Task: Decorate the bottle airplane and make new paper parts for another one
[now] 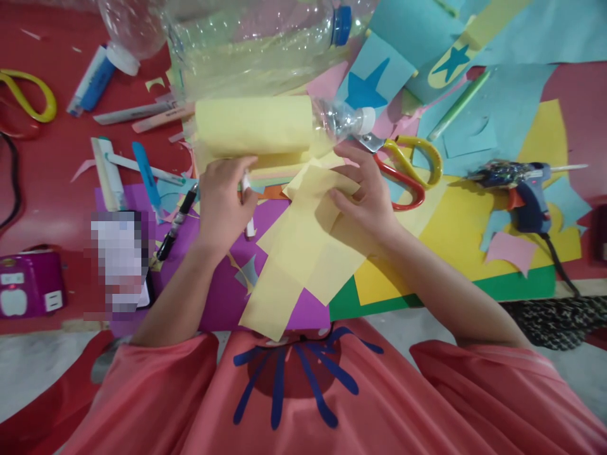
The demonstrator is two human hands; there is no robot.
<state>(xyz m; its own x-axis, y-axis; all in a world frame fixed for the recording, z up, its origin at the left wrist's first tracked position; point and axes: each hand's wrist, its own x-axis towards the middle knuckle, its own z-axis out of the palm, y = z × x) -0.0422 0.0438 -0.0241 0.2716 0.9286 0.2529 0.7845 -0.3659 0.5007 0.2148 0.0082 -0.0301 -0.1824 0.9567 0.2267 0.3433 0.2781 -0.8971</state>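
Observation:
A clear plastic bottle with a white cap lies on its side, wrapped in a pale yellow paper sleeve. Just below the sleeve's left part, my left hand is closed, thumb and forefinger about a short white pen-like stick; its exact kind is unclear. My right hand pinches pale yellow paper strips between thumb and fingers, near the bottle's neck. The strips overlap and slant down toward the table's front edge. Beside this hand lie scissors with red and yellow handles.
A large clear bottle with a blue cap lies behind. At right, a glue gun rests on yellow card, its cord hanging over the edge. Several markers, a black pen and a phone lie left. Paper scraps and a blue star are scattered around.

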